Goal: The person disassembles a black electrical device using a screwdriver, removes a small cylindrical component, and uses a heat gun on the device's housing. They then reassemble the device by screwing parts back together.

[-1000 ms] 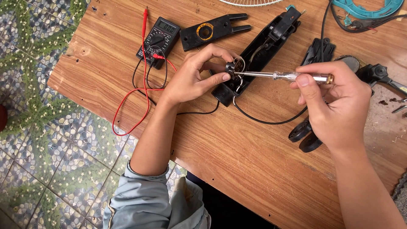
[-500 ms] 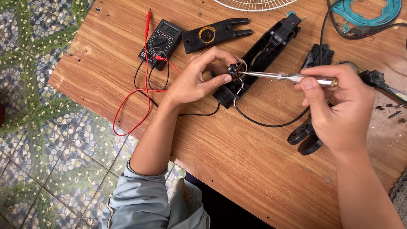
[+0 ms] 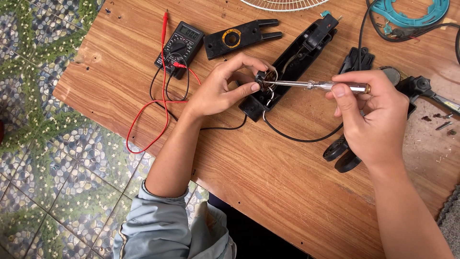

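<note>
Wooden table (image 3: 268, 192): carries all items.
Black multimeter (image 3: 179, 48), near the far left corner; red and black leads (image 3: 158, 103) trail toward the left edge.
Flat black forked plate with yellow ring (image 3: 239, 37), beside the multimeter.
White wire fan grille (image 3: 282, 4), at the far edge.
Teal ring-shaped part (image 3: 412, 12), far right corner.
Pebble-patterned floor tiles (image 3: 38, 158), left of the table.

Single head-worn view, looking steeply down from above the desk (image 3: 143, 62) and slightly forward. Close range: both forearms filling the lower half of the frame, left hand (image 3: 223, 91) and right hand (image 3: 376, 122) near centre. Desk crossing the frame diagonally, tiled floor (image 3: 43, 158) visible at left. No second view for overlap
</note>
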